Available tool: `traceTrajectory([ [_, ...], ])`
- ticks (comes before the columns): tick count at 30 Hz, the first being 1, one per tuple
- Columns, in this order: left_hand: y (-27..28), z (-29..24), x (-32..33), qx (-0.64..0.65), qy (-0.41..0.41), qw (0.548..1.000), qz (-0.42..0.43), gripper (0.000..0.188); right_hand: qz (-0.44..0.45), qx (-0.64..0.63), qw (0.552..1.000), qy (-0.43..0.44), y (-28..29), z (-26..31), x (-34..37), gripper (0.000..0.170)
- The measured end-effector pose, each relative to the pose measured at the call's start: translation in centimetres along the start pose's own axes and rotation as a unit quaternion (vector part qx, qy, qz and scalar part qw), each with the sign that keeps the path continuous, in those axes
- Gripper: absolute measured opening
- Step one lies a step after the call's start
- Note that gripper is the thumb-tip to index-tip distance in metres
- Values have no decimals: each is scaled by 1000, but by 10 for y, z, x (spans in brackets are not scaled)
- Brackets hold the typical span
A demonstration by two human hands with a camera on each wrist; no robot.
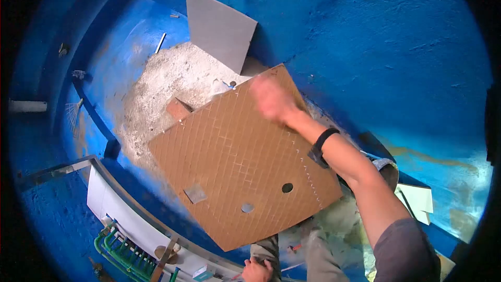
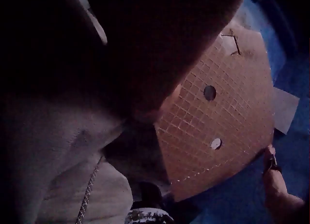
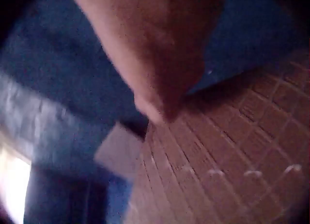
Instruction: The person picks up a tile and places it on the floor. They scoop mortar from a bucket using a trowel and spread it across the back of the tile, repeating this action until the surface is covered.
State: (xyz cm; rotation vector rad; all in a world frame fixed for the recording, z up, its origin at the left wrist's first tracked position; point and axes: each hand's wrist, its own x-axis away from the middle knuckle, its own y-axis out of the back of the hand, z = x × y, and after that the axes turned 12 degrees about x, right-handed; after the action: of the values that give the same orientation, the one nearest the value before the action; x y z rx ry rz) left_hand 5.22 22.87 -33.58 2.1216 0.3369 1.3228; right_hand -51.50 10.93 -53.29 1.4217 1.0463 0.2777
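A right grip [image 1: 271,98] meets the upper edge of a large brown tile [image 1: 235,141], near its top corner, a dark wristband [image 1: 319,149] on the wrist behind it. The fingers look drawn together, but blur leaves it impossible to tell whether they curl round the edge or only press on it. The left grip [image 1: 255,270] sits low beside a trouser leg [image 1: 267,250], just below the tile's bottom edge, its fingers bent; whether it is clamped on anything cannot be told, the left wrist view being too dark.

The tile lies across the middle of the head view, gridded face showing, with two round holes and a square cutout. Beyond it, a gray panel [image 1: 218,28] stands against a blue wall [image 1: 339,26]. A reddish brick [image 1: 178,109] rests on pale, rough ground [image 1: 162,81] near the tile's upper left edge; green pipes [image 1: 122,250] appear at lower left.
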Motion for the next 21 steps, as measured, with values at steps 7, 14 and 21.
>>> traceTrajectory([
  [7,-9,6,6,10,9,999,46,47,101,-185,975,71,11,-19,20,51],
  [14,-36,14,7,-55,66,995,54,57,118,83,972,188,128,-105,39,69],
  [21,-69,-29,40,-65,58,996,0,50,121,468,765,425,236,-327,95,65],
])
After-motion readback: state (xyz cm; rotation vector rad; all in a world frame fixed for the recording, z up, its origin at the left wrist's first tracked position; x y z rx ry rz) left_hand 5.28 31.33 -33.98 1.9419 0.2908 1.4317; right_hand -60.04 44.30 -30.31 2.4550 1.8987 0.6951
